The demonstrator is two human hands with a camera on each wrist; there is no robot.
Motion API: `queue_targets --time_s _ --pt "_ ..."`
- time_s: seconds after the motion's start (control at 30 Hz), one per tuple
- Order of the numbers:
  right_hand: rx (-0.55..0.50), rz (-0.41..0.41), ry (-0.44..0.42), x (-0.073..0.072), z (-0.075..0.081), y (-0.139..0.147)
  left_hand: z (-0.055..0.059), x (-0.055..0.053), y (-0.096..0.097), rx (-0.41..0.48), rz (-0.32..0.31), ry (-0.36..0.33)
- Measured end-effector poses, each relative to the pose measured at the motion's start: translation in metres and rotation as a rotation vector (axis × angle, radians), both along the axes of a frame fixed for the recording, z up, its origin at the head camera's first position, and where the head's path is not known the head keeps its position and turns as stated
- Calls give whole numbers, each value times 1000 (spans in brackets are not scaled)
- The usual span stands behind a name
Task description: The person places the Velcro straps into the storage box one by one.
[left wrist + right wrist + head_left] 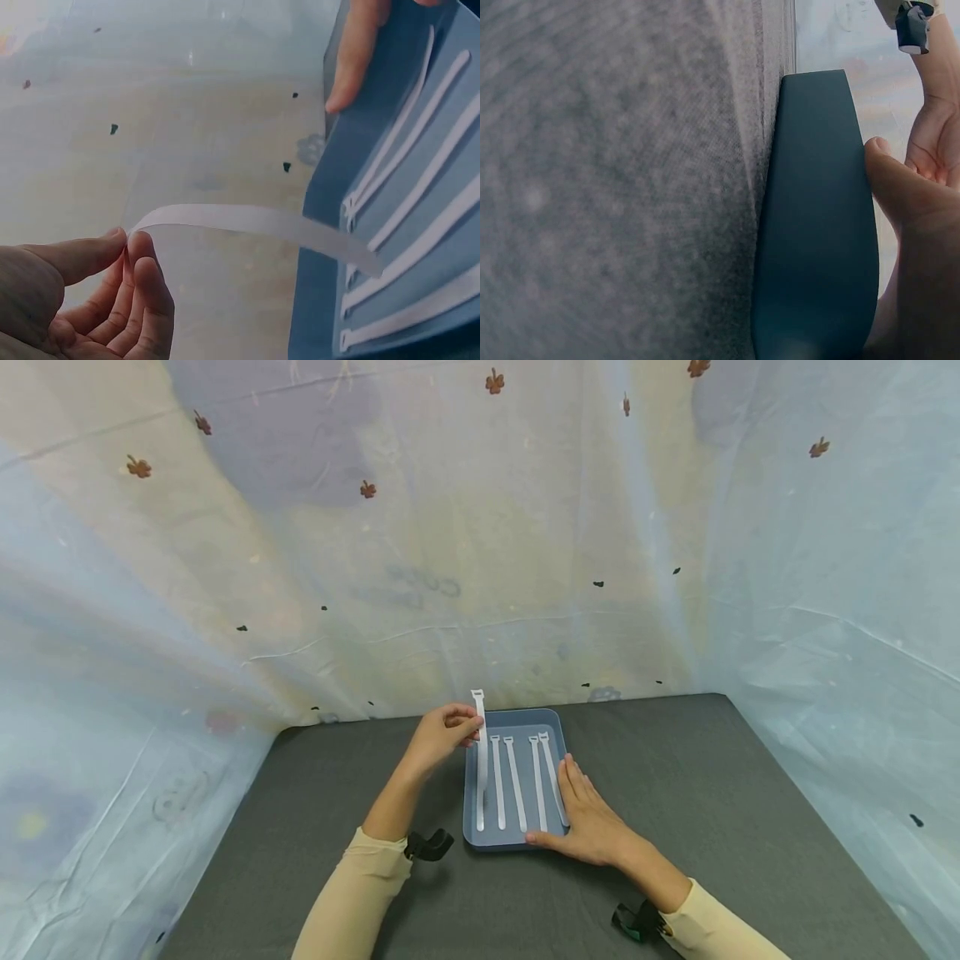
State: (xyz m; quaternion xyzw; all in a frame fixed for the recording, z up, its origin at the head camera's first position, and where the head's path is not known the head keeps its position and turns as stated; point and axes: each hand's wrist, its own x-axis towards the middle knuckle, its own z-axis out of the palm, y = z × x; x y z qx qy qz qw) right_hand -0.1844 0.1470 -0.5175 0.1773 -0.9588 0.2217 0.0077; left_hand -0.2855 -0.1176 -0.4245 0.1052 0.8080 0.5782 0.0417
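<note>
My left hand (441,739) pinches a white cable tie (232,219) between thumb and fingertips, above the left edge of a blue-grey tray (519,720). In the head view its slotted head points up; in the left wrist view its free end bends over toward the tray. Several more white cable ties (517,793) lie lengthwise in the tray, roughly side by side, heads at the far end. At the tray's near right corner rests my right hand (592,827), fingers straight along the right side. Its thumb (889,172) lies over the near rim.
The tray stands on a table with a dark grey cloth (750,827). Behind and at both sides hangs a pale patterned sheet (480,552) with small leaf prints. Each wrist carries a black strapped device (429,845).
</note>
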Motion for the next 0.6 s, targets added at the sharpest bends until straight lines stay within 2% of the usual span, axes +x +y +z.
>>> queue_targets --time_s 0.13,0.23,0.3,0.37,0.47,0.6 --pt "9 -6 -23 -1 -1 0 3 2 9 9 -38 18" --pt "13 -11 -28 -2 -2 0 13 8 17 6 -93 5" --pt "13 -12 -26 -2 -2 0 12 8 21 0 -120 -12" --pt "14 -12 -24 -2 -3 0 9 7 26 -7 -131 -26" --pt "15 -12 -26 -2 -3 0 -6 0 32 6 -121 -31" --pt "17 -9 -22 -2 -2 0 -13 -1 42 16 -127 -37"
